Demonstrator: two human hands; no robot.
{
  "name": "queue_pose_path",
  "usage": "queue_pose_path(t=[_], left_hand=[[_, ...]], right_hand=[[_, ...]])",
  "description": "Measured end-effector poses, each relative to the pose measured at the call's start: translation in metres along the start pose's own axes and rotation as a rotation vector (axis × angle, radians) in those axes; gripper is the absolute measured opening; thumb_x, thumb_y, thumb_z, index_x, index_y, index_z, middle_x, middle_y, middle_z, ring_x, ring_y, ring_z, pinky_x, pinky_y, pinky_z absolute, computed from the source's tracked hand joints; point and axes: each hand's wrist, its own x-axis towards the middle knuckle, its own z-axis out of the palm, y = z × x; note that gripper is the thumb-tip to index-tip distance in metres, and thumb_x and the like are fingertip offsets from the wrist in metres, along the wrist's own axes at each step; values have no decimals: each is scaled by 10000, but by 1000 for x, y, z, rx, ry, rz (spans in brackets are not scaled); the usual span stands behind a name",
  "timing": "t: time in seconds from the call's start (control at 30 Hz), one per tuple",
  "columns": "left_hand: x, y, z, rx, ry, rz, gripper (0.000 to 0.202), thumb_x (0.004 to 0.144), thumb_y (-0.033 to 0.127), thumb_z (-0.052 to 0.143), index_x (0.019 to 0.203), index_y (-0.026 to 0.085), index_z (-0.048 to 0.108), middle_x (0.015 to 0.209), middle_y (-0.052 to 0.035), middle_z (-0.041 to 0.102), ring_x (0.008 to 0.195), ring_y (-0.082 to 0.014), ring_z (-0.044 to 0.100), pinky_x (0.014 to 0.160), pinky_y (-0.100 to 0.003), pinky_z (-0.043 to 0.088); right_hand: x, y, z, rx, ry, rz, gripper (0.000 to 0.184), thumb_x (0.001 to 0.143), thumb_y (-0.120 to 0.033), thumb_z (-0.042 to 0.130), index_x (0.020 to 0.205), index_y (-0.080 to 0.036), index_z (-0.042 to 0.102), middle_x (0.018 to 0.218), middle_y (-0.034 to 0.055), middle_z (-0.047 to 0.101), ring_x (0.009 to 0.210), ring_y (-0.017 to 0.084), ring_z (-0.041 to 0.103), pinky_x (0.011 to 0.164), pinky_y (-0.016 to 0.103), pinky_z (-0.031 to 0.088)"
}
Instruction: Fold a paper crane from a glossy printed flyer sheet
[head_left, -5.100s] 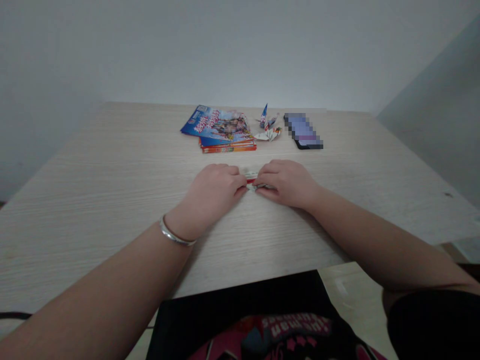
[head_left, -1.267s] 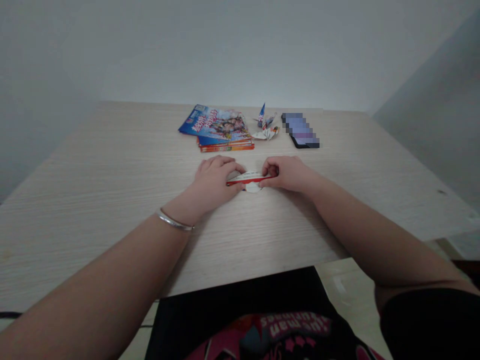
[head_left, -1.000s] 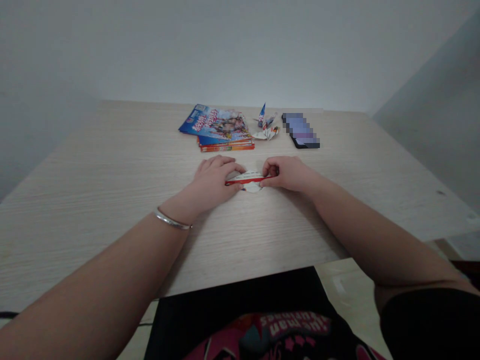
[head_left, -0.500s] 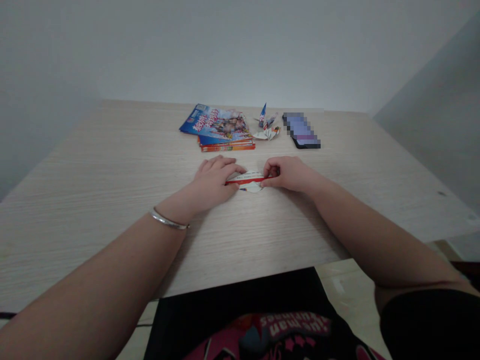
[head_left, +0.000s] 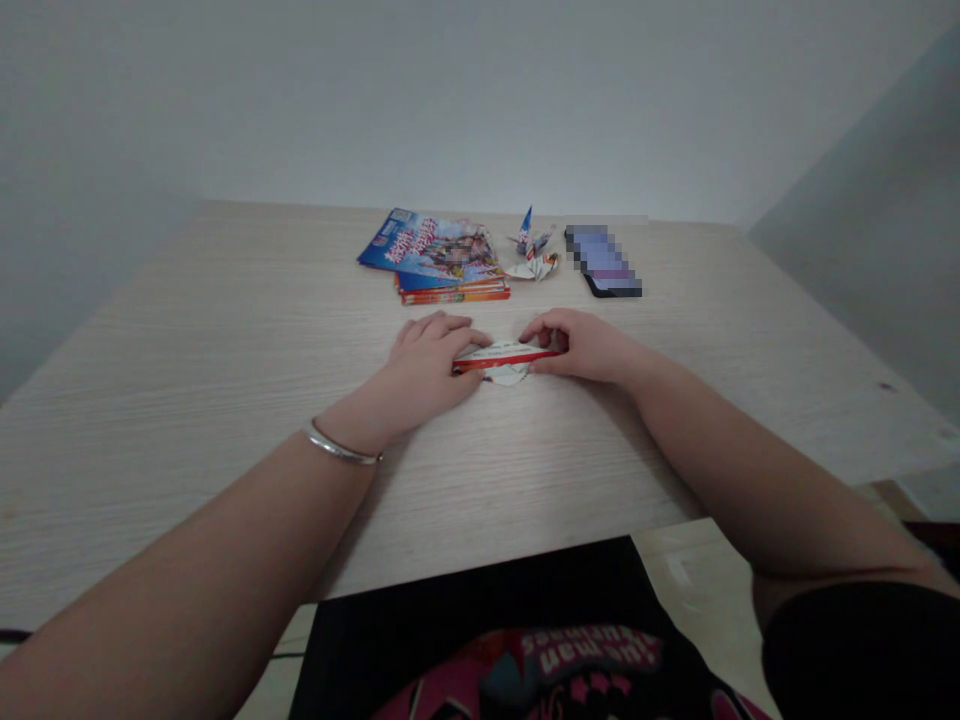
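A small folded paper piece (head_left: 504, 359), white with a red edge, lies on the light wooden table (head_left: 225, 330) between my hands. My left hand (head_left: 425, 362), with a silver bracelet at the wrist, rests on the table with its fingers laid over the paper's left end. My right hand (head_left: 581, 344) pinches the paper's right end with thumb and fingers.
Farther back lie a stack of colourful printed sheets (head_left: 439, 259), a finished paper crane (head_left: 533, 250) and a phone (head_left: 604, 262). The table's near edge runs just above my lap; a wall stands behind the table.
Since five seconds ago the paper has been drawn out into a longer strip between my hands. In the last half second my right hand has slid slightly right along it.
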Motion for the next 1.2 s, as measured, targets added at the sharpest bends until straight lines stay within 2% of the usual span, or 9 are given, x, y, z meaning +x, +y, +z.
queue_pose_path(t=[0.13,0.27,0.37,0.5,0.6,0.8,1.0,1.13,1.2], left_hand=[[1,6,-3,-79,9,41,405,874,294,585,1249,164,663,1306,-135,688,1273,-315,601,1152,-495,407],[-1,13,-9,-146,-10,28,385,841,211,598,1220,169,644,1215,-107,714,1152,-278,639,1079,-447,469],[-3,14,-10,-163,3,21,387,834,214,619,1218,175,637,1196,-101,713,1120,-283,642,1041,-442,494],[-4,15,-8,-225,30,31,409,832,200,625,1240,162,622,1229,-109,699,1136,-268,648,1036,-417,506],[-3,16,-7,-258,60,31,469,818,179,636,1284,134,600,1259,-129,688,1152,-259,654,1026,-398,512],[-3,15,-10,-214,66,6,443,805,186,623,1247,158,657,1071,-84,751,960,-252,694,880,-392,539],[-4,15,-12,-133,67,84,426,874,335,629,1258,154,673,1171,-116,719,1060,-287,665,978,-449,511],[-4,16,-13,42,192,6,391,850,282,653,1221,156,671,1208,-150,677,1154,-344,607,1037,-521,466],[-4,17,-13,87,214,-22,344,832,262,669,1163,167,677,1186,-147,663,1144,-346,592,1025,-520,471]], right_hand=[[-2,-1,3,-100,63,-137,467,785,-390,788,1203,-185,758,1060,94,690,854,195,588,773,325,458],[-4,-8,6,-198,95,-261,355,812,-363,750,1107,-169,784,1053,112,722,974,253,630,892,377,458],[-5,-16,6,-241,97,-253,293,798,-315,744,1047,-163,772,1055,113,740,1000,263,642,928,389,445],[-6,-23,9,-222,112,-176,264,764,-250,741,1017,-179,727,998,86,739,929,234,641,870,365,455],[-6,-22,14,-95,131,-183,291,756,-216,724,1043,-179,686,969,72,733,871,210,651,817,346,483],[-7,-22,21,89,140,-236,295,781,-192,676,1073,-199,632,948,42,711,850,184,655,765,321,508],[-7,-23,25,133,97,-192,401,786,-199,688,1170,-206,573,895,-3,689,719,137,592,654,276,445],[-9,-27,28,144,60,-170,508,788,-272,737,1241,-197,521,794,-49,641,637,123,539,606,269,396],[-9,-30,27,174,43,-163,441,848,-330,693,1228,-188,517,739,-62,614,605,122,519,590,270,383]])
